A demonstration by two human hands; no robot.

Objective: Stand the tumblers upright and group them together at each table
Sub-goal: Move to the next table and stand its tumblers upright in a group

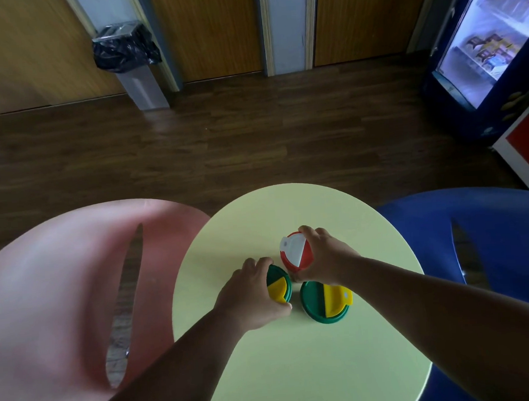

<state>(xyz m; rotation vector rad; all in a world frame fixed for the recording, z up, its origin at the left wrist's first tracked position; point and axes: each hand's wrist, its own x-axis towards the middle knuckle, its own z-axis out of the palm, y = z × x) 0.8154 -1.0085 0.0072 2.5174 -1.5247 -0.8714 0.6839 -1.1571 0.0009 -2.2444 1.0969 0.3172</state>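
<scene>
Near the centre of the round counter (298,368), the left hand (250,297) grips a green-lidded tumbler (279,284) and the right hand (325,258) a red-lidded tumbler (294,251) at its 1 o'clock. They look light, rigid and smooth; the sides below the lids are safest to grip.

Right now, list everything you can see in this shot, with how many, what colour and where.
Green tumbler held: one, green lid with yellow flap, table centre, left of the group.
Free green tumbler: one, green and yellow lid, nearest the camera.
Red tumbler: one, red lid with white flap, far side of the group.
Table: one, pale yellow, round.
Pink chair: one, left.
Blue chair: one, right.
Bin: one, grey with black bag, by the wall.
Fridge: one, blue, lit, top right.
Left hand: grips the held green tumbler.
Right hand: grips the red tumbler.
</scene>
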